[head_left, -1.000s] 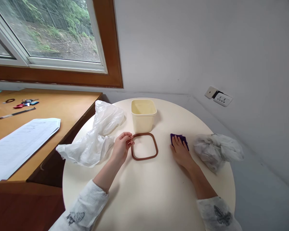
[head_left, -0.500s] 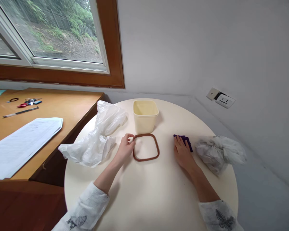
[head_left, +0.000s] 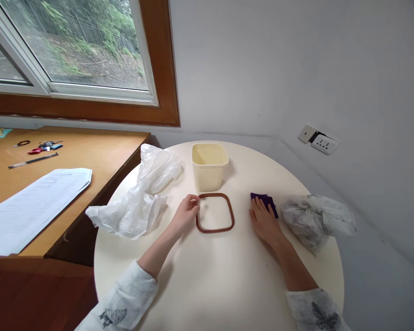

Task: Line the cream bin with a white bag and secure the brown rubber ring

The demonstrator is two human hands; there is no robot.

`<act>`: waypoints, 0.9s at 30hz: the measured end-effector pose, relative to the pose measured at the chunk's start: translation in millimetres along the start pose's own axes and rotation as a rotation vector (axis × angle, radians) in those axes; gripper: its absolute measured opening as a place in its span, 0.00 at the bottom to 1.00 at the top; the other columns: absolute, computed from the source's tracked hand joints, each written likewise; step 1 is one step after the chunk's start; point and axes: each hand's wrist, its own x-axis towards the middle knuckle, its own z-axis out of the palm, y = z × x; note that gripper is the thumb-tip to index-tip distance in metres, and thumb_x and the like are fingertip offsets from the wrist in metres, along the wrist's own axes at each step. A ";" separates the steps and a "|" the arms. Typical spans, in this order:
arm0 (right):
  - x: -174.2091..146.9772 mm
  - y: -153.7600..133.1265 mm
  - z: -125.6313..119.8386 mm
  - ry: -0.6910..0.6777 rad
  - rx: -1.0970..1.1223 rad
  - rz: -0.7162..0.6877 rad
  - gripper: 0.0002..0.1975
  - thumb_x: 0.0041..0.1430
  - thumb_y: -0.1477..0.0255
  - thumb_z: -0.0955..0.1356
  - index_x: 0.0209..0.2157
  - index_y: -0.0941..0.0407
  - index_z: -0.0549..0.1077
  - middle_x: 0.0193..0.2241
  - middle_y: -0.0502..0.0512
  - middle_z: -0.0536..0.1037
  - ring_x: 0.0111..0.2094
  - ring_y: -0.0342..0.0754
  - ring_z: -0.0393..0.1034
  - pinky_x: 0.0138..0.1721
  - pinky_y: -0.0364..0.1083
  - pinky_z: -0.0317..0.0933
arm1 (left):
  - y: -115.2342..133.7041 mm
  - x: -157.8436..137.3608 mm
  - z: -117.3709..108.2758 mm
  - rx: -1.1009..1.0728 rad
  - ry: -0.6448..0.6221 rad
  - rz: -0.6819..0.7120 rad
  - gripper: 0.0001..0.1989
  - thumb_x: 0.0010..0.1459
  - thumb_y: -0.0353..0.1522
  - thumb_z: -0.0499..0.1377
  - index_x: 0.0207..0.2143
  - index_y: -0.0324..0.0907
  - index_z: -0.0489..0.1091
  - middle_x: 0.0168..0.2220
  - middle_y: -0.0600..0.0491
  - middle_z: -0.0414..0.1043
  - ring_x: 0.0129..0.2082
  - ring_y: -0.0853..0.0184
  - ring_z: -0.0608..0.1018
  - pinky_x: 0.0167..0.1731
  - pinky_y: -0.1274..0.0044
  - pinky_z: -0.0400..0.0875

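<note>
My left hand [head_left: 186, 211] pinches the left edge of a brown rounded-square frame [head_left: 214, 231] that looks flat on the table. Just behind the frame stands a cream plastic bin [head_left: 209, 177], upright. Over to the right, my right hand [head_left: 264, 223] lies flat with its fingers stretched over a folded dark purple cloth [head_left: 271, 204], hiding part of it.
A crumpled white plastic bag [head_left: 134, 209] is on the left of the round table [head_left: 210, 285]. A knotted plastic bag [head_left: 305, 220] sits at its right edge. Papers [head_left: 44, 202], a pen [head_left: 34, 160] and keys [head_left: 46, 145] lie on the wooden desk [head_left: 106, 142].
My left hand and the brown frame have shifted slightly to the right relative to the bin. My right hand stays on the purple cloth.
</note>
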 end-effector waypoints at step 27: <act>-25.7 -64.9 -8.4 0.183 0.425 -0.676 0.04 0.54 0.72 0.67 0.29 0.53 0.74 0.46 0.55 0.72 0.52 0.50 0.62 0.57 0.57 0.44 | -8.2 4.1 -0.8 -0.066 0.121 0.259 0.05 0.50 0.34 0.58 0.25 0.42 0.67 0.39 0.50 0.67 0.44 0.64 0.69 0.45 0.74 0.63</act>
